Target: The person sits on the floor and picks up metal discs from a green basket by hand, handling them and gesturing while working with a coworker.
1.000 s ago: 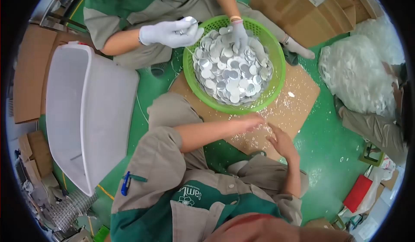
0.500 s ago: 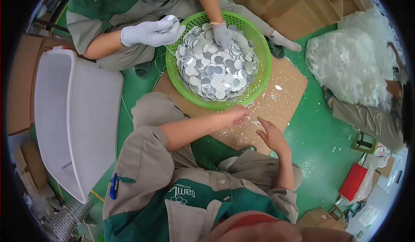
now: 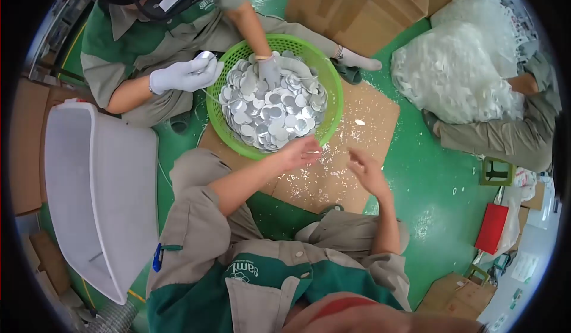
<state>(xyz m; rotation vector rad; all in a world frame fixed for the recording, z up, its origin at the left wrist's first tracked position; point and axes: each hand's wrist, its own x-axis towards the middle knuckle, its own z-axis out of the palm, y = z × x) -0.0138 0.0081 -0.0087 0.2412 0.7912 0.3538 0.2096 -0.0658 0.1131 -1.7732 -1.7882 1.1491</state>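
Observation:
Beside the near rim of a green plastic basket point(image 3: 335, 104) is my left hand point(image 3: 299, 153), with its fingers apart and nothing plainly held. My right hand point(image 3: 365, 171) hovers over the cardboard sheet point(image 3: 372, 116) to the right, fingers extended and holding nothing. Silver round discs point(image 3: 275, 113) are heaped inside the basket. A co-worker across from me reaches one gloved hand point(image 3: 269, 71) into the discs. The co-worker's other gloved hand point(image 3: 184, 76) grips a shiny disc point(image 3: 205, 55), perhaps more than one.
A large pale plastic tub point(image 3: 128, 172) stands at the left. Cardboard boxes point(image 3: 351, 12) are at the back. Another person's leg point(image 3: 488, 141) stretches beside a clear plastic bag point(image 3: 458, 74) at the right. White scraps litter the cardboard and green floor; a red box point(image 3: 492, 229) lies farther right.
The view has shifted, so the basket appears lower and farther left. My left hand has opened its fingers more, near the basket rim. The co-worker's head has come into view.

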